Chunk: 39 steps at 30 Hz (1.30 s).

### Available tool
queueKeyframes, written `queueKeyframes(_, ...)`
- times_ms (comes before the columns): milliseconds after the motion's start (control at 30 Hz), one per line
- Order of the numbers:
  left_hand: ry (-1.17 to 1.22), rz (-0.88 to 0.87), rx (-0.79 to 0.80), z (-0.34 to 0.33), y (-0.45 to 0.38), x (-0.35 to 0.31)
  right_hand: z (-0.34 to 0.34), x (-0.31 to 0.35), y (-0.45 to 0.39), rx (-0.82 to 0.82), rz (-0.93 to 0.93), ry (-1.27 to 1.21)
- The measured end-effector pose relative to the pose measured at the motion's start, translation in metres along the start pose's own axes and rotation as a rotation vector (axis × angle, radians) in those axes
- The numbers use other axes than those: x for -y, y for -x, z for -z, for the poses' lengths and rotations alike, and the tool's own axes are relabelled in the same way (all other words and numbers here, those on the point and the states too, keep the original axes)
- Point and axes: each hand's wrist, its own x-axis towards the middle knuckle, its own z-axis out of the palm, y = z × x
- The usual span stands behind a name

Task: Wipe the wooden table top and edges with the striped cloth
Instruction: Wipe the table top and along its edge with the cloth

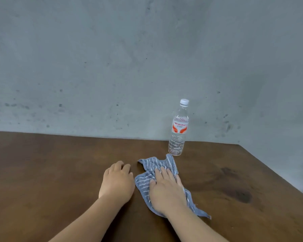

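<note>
A crumpled blue-grey cloth with thin white stripes [157, 179] lies on the dark brown wooden table top [51, 172], near its middle and just in front of a clear plastic water bottle with a white cap and orange label [178, 130] that stands upright by the grey concrete wall [112, 58]. The right hand [166, 191] presses flat on the cloth, fingers straight and spread, gripping nothing. The left hand [117, 180] rests on the bare wood just beside it, fingers bent at the tips, holding nothing. The cloth looks soft, light and limp, likely to bunch under a push, so a broad flat palm over its middle should carry it best; the bottle looks light and easily toppled.
</note>
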Motion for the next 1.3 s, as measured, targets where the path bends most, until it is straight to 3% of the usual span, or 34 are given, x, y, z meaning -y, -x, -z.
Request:
queueKeyframes(233, -0.021, 0.0, -0.07, -0.009, -0.004, 0.002, 0.003, 0.001, -0.108, 0.03, 0.103, 0.023)
queueKeyframes(367, -0.016, 0.003, -0.08, -0.012, -0.005, 0.004, 0.008, -0.015, -0.097, 0.024, 0.285, 0.031)
queueKeyframes(533, -0.051, 0.057, -0.095, -0.014, -0.009, -0.008, 0.032, -0.096, -0.05, 0.153, 0.467, 0.004)
queueKeyframes(667, -0.032, 0.067, -0.075, -0.019, -0.017, -0.031, 0.055, -0.171, -0.044, 0.224, 0.385, 0.056)
queueKeyframes(767, 0.007, 0.064, -0.06, -0.026, -0.028, -0.057, 0.058, -0.208, -0.071, 0.147, 0.275, 0.076)
queueKeyframes(900, 0.046, 0.09, -0.074, -0.037, -0.038, -0.086, 0.049, -0.209, -0.138, 0.089, 0.122, 0.086)
queueKeyframes(1000, 0.097, 0.133, -0.089, -0.045, -0.045, -0.101, 0.045, -0.197, -0.173, 0.072, 0.129, 0.074)
queueKeyframes(1167, 0.464, 0.233, -0.113, -0.046, -0.071, -0.141, 0.053, -0.244, -0.19, 0.08, 0.189, 0.027)
queueKeyframes(1300, 0.723, 0.253, -0.108, -0.053, -0.111, -0.174, 0.071, -0.331, -0.19, 0.053, -0.015, 0.079)
